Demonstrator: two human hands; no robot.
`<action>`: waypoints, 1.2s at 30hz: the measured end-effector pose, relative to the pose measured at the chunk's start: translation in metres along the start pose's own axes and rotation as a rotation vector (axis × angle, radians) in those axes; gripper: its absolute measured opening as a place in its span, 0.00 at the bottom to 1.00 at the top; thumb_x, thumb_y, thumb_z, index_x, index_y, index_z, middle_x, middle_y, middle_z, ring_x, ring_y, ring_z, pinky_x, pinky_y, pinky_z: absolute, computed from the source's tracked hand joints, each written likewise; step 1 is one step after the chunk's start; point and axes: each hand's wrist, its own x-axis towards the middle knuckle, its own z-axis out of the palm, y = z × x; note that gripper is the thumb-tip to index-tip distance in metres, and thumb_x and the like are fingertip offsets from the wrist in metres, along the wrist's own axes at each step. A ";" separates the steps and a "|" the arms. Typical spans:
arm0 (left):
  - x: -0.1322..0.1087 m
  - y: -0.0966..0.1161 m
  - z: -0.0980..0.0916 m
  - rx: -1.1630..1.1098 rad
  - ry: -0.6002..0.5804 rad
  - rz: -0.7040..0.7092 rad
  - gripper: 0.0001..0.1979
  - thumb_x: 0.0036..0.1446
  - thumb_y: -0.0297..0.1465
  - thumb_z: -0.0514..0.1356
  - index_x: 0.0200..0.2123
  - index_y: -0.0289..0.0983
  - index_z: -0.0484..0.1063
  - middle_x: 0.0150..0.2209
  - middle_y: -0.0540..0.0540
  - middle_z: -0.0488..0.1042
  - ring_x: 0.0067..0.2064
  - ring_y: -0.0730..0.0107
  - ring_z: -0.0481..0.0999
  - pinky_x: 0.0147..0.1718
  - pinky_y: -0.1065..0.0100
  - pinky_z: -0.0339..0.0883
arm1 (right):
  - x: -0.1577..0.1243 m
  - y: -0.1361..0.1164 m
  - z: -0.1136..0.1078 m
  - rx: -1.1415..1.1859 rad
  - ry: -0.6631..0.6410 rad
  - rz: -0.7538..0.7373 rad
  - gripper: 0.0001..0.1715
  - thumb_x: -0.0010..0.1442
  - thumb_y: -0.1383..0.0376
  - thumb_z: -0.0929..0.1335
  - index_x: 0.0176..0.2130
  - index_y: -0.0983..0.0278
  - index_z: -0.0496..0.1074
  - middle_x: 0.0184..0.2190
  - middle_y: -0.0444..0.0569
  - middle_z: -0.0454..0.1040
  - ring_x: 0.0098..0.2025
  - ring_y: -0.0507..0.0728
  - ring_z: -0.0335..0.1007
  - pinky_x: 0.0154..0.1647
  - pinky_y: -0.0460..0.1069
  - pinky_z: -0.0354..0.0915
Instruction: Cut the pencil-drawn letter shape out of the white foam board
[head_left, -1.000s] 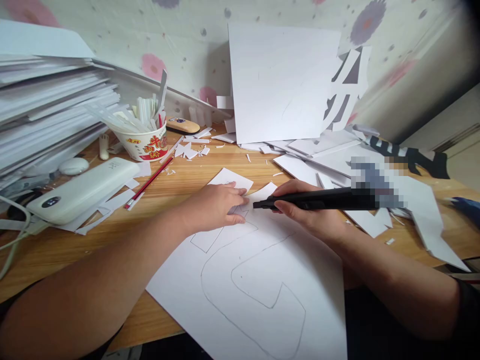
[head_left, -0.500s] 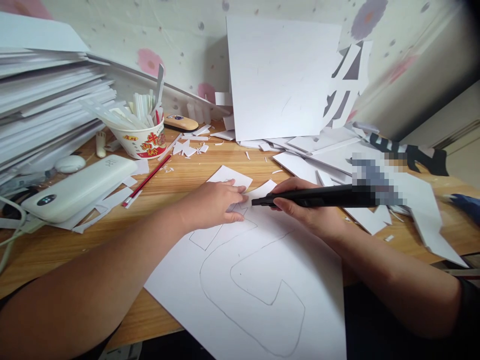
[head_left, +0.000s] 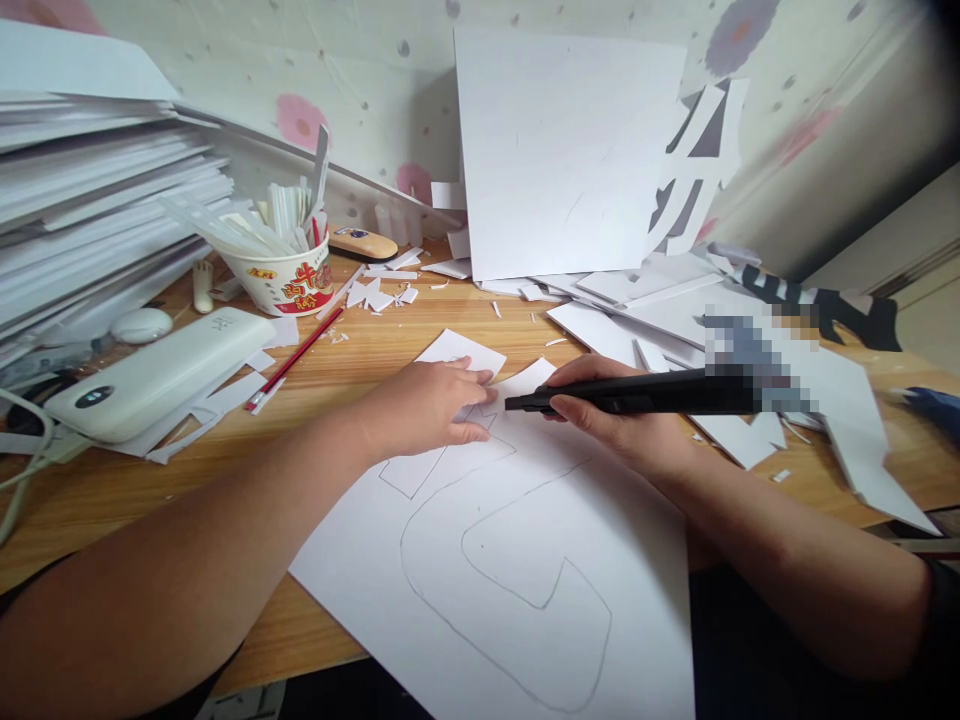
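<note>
Black, long handheld tool (head_left: 652,393), pinched between thumb and fingers of the right hand (head_left: 634,430), centre right | left hand (head_left: 420,408) palm-down, fingers loosely spread, on large white pencil-outlined sheet (head_left: 540,540), lower centre | slim red pencil (head_left: 298,356), left of centre | round white red-printed bowl (head_left: 259,280) of pale strips (head_left: 289,215), over there, upper left

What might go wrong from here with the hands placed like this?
The black tool in the right hand has its tip close to the left hand; a slip might catch those fingers. The white sheet overhangs the near edge of the table, so it could bend or shift if pressed there.
</note>
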 end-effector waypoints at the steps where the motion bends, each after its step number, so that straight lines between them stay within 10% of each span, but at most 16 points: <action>1: 0.000 0.000 0.000 0.001 -0.001 0.000 0.21 0.61 0.39 0.62 0.56 0.39 0.73 0.67 0.44 0.62 0.69 0.50 0.56 0.64 0.53 0.57 | 0.000 -0.001 0.000 -0.008 0.001 -0.001 0.07 0.58 0.62 0.72 0.38 0.62 0.75 0.31 0.48 0.79 0.34 0.57 0.76 0.36 0.51 0.71; 36: -0.001 -0.002 -0.002 -0.027 -0.121 -0.035 0.39 0.52 0.50 0.67 0.66 0.52 0.61 0.72 0.47 0.47 0.72 0.47 0.45 0.65 0.51 0.48 | -0.019 -0.001 -0.018 -0.366 -0.064 -0.142 0.08 0.59 0.62 0.70 0.40 0.59 0.76 0.34 0.46 0.82 0.33 0.55 0.78 0.32 0.48 0.71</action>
